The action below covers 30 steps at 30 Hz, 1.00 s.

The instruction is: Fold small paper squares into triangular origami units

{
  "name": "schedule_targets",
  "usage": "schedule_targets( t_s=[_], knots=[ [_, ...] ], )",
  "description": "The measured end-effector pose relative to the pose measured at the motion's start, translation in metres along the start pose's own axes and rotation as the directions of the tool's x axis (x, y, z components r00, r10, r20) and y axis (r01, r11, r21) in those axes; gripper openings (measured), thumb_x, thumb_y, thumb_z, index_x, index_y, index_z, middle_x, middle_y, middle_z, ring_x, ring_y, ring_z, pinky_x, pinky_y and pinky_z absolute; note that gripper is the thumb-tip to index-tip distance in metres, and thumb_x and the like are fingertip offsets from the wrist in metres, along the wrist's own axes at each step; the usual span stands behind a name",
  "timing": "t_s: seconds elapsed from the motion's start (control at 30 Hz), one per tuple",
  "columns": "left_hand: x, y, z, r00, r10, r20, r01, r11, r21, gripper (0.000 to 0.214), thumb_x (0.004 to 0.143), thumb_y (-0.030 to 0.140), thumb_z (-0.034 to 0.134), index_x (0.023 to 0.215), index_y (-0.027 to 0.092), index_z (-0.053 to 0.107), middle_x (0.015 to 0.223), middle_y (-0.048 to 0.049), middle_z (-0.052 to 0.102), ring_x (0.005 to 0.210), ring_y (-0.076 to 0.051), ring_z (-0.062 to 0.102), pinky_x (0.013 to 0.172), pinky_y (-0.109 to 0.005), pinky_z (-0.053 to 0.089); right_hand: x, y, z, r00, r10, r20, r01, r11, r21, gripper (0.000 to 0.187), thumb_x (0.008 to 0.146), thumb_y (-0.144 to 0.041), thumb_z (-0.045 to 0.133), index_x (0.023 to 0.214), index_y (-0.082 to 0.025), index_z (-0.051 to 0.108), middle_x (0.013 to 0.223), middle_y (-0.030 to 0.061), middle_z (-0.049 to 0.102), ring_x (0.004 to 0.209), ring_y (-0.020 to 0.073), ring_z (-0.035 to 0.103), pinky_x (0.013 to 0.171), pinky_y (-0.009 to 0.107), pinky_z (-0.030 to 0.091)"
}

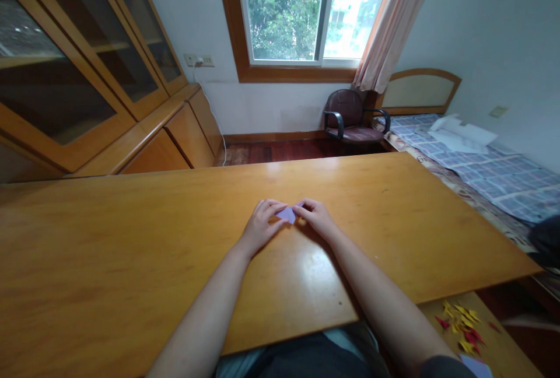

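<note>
A small piece of folded purple paper [287,214] is held between my two hands, just above or on the wooden table [131,249]. My left hand [264,221] pinches its left side, thumb below and fingers above. On the right side, my right hand [315,216] grips it with thumb and fingers pressed together. Part of the paper is hidden behind the fingers, so its exact folds cannot be made out.
Several yellow and red folded paper pieces [464,324] lie on a lower surface at the right, with purple paper [476,366] near them. Beyond the table stand a brown armchair [347,112], a bed [490,174] and a glass-door cabinet [100,74].
</note>
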<state>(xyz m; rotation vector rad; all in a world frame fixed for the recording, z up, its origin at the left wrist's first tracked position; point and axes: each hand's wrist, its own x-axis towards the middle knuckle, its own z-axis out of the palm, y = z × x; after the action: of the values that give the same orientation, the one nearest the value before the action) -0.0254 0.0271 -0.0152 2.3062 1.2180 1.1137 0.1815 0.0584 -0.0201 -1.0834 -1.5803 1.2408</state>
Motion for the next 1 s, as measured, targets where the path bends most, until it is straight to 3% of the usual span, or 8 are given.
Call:
schedule_targets(
  t_s=[0.2, 0.67, 1.0],
  knots=[
    [-0.0015, -0.0015, 0.0017, 1.000, 0.003, 0.014, -0.003, 1.000, -0.012, 0.047, 0.083, 0.032, 0.073, 0.127, 0.026, 0.058, 0.116, -0.0059, 0.061, 0.109, -0.022, 0.055, 0.099, -0.041, 0.045, 0.0006, -0.0010, -0.0010, 1.000, 0.008, -0.009, -0.008, 1.000, 0.006, 0.024, 0.079, -0.040, 0.065, 0.075, -0.017, 0.069, 0.071, 0.0016, 0.067, 0.068, 0.0166, 0.058, 0.067, 0.027, 0.043],
    [-0.0005, -0.0032, -0.0004, 0.998, -0.039, 0.050, 0.042, 0.996, -0.072, 0.032, 0.091, 0.040, 0.061, 0.118, 0.023, 0.065, 0.105, -0.0059, 0.067, 0.100, -0.021, 0.060, 0.092, -0.037, 0.048, -0.0003, -0.0007, -0.0007, 1.000, -0.012, 0.012, 0.012, 1.000, -0.018, 0.025, 0.081, -0.041, 0.065, 0.077, -0.017, 0.070, 0.074, 0.0011, 0.067, 0.071, 0.0161, 0.058, 0.068, 0.026, 0.043],
    [-0.0009, 0.0018, -0.0032, 0.992, -0.120, 0.038, 0.124, 0.982, -0.145, 0.022, 0.094, 0.037, 0.057, 0.103, 0.024, 0.072, 0.096, -0.0035, 0.073, 0.089, -0.018, 0.067, 0.082, -0.030, 0.050, -0.0024, 0.0007, 0.0010, 0.990, -0.090, 0.109, 0.100, 0.991, -0.090, 0.031, 0.087, -0.046, 0.061, 0.080, -0.017, 0.070, 0.072, 0.0014, 0.065, 0.069, 0.0157, 0.056, 0.065, 0.026, 0.042]
  ],
)
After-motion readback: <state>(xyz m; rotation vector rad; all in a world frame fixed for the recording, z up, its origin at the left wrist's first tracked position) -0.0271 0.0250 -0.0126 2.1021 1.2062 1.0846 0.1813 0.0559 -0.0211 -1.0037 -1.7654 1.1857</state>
